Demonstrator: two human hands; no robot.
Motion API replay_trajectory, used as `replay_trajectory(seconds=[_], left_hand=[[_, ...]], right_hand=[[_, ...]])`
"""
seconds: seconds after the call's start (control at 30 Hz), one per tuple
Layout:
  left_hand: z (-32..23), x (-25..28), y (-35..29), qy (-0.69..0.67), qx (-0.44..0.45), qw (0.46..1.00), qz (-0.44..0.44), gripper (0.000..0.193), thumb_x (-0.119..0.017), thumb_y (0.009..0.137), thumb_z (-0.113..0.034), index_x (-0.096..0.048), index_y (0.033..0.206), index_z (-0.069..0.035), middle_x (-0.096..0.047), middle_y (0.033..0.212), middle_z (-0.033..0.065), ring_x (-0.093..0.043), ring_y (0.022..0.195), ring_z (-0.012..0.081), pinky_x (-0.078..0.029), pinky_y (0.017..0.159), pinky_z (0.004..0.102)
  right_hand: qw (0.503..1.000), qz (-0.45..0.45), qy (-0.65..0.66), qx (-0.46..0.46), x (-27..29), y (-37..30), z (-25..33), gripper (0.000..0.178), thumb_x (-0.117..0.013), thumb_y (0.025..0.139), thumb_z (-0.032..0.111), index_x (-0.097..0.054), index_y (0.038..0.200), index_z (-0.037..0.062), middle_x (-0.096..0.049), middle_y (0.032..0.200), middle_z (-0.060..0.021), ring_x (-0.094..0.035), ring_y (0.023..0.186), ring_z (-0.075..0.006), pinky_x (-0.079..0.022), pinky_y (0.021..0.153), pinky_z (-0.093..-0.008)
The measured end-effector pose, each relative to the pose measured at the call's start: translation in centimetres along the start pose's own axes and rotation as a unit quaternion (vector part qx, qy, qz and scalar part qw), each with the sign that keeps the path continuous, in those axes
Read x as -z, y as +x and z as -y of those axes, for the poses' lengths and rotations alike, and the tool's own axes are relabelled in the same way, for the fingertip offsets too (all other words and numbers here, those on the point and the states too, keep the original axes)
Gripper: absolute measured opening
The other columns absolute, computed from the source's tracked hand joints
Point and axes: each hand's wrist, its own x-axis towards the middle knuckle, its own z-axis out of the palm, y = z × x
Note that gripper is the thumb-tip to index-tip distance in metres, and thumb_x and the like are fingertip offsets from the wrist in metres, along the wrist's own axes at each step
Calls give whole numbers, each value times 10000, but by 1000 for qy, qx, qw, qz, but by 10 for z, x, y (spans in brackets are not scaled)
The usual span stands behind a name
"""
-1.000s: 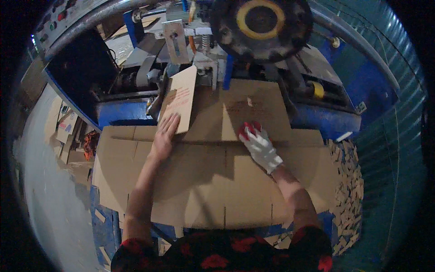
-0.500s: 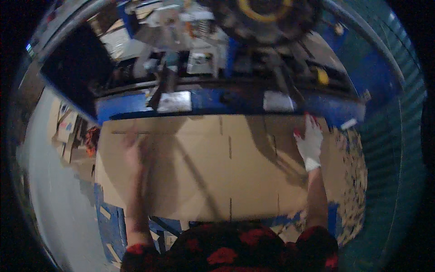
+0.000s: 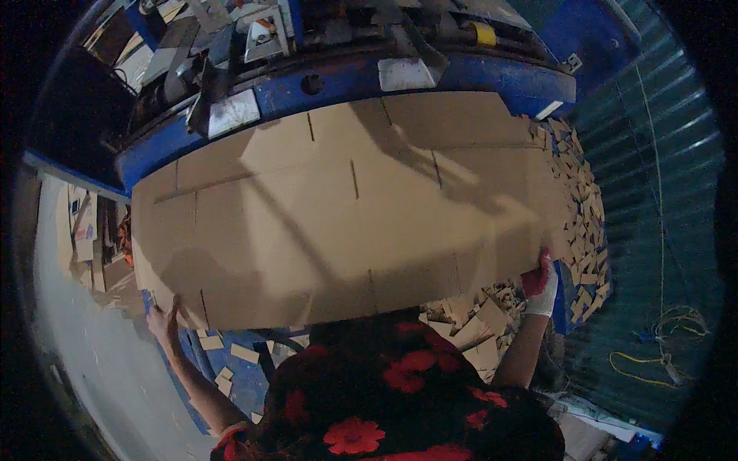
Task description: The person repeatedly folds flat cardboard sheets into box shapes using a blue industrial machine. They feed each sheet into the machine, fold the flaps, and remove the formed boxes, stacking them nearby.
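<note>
A large brown cardboard sheet (image 3: 307, 207) with dark slots and crease lines lies across the middle, in front of the blue machine (image 3: 307, 83). Bare, my left hand (image 3: 164, 321) grips the sheet's near left corner, thumb on top and the other fingers at the edge. At the near right corner my right hand (image 3: 541, 283), in a white glove with red fingertips, pinches the cardboard; part of its fingers is hidden beneath the sheet. The sheet's far edge lies close against the machine's blue front.
Piles of small cardboard offcuts (image 3: 586, 223) fill the right side, with more scraps (image 3: 480, 323) below the near edge. Metal plates (image 3: 407, 74) jut from the machine. A green corrugated wall (image 3: 653, 192) stands at right, with a coiled cord (image 3: 680, 326) by it.
Both hands have come back from the sheet's upper surface to its near corners and now grip it. The sheet sits at more of a slant, and my view has shifted.
</note>
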Motion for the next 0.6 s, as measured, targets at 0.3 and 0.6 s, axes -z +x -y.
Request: replay_trajectory(seconds=[0.3,0.6], left_hand=[[-30,34,-39,25,-88,962,-257,677,-704,741,-547,-561,1078,22,-520,1174,264,-508,1101,414,-439,875,484],[-58,15,-74,-771,-238,591,-16,624,-657,872,-251,-369,1379,-30,-513,1283,119,-538,1122,273,-453,944,438]], right_hand=[[999,38,15,20,18,27,34,441,-635,876,305,-552,1182,-1,-634,1085,-163,-617,920,-307,-498,742,-406],[970,-50,-228,66,3,2,55,493,-664,858,290,-534,1198,-43,-595,1128,-233,-594,998,-350,-466,855,-424]])
